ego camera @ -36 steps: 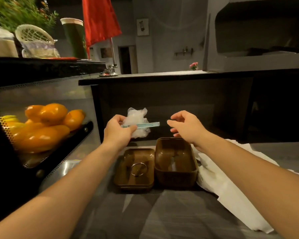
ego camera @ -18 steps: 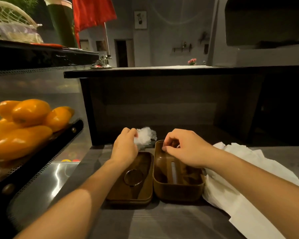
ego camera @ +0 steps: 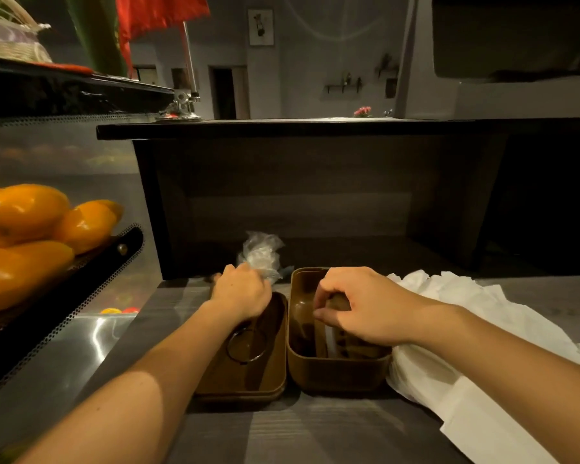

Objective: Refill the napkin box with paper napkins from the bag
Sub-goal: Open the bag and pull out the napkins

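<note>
The brown napkin box (ego camera: pixel 335 373) stands open on the grey counter, with its brown lid (ego camera: pixel 248 373) lying ring-side up to its left. My left hand (ego camera: pixel 240 291) grips a crumpled clear plastic bag (ego camera: pixel 260 254) at the far end of the lid. My right hand (ego camera: pixel 359 306) reaches into the box with fingers and thumb curled together. Whether they pinch anything is hidden. A pale slot shows on the box floor. A loose pile of white paper napkins (ego camera: pixel 456 329) lies right of the box, under my right forearm.
A display case holding orange-yellow fruit (ego camera: pixel 31 236) stands at the left with a perforated metal edge. A dark raised counter (ego camera: pixel 282 128) walls off the back, with a shadowed recess beneath it. The grey counter (ego camera: pixel 315 437) stretches toward me.
Both hands came down from above the box. My left hand lowered the plastic bag to the back of the lid. My right hand dropped into the box.
</note>
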`<state>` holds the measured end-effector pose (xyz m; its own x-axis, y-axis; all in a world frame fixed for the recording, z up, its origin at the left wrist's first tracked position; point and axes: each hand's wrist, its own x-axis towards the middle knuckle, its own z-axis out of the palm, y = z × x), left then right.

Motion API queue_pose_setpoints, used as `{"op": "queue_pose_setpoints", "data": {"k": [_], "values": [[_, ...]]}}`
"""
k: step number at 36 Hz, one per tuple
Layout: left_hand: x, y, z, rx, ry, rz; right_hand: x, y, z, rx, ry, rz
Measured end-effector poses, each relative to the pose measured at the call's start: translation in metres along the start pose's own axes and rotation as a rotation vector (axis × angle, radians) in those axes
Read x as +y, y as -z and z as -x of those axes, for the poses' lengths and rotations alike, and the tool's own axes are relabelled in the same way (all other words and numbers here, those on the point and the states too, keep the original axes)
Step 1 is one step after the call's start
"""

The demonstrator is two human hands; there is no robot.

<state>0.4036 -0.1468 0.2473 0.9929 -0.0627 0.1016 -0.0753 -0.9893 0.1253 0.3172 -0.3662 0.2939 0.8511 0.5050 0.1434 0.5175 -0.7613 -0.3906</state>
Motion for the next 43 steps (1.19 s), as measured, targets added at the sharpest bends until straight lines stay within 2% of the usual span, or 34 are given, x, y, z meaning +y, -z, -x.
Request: {"op": "queue_pose_setpoints", "data": {"k": [3,11,18,26,35,39,43], "values": [[0.003,0.0,0.0,-0.029,-0.003,-0.031,0.003,-0.001,0.002,-0.003,0.005,0.0],[0.001,0.005,0.01,0.059,0.069,0.111,0.001,0.006,0.01,0.015,-0.042,-0.027],[0.005,0.03,0.043,0.129,-0.003,0.114,-0.009,0.02,0.032,0.066,-0.119,-0.028],[0.045,0.048,0.089,0.249,-0.177,0.257,-0.01,0.03,0.072,0.066,-0.206,-0.011],[0.095,0.043,0.126,0.221,-0.367,0.277,0.001,0.051,0.127,-0.239,-0.3,0.188],[0.102,0.036,0.133,0.214,-0.403,0.277,0.005,0.055,0.139,-0.166,-0.231,0.263],[0.111,0.03,0.135,0.224,-0.431,0.286,0.014,0.056,0.145,-0.252,-0.268,0.331]]}}
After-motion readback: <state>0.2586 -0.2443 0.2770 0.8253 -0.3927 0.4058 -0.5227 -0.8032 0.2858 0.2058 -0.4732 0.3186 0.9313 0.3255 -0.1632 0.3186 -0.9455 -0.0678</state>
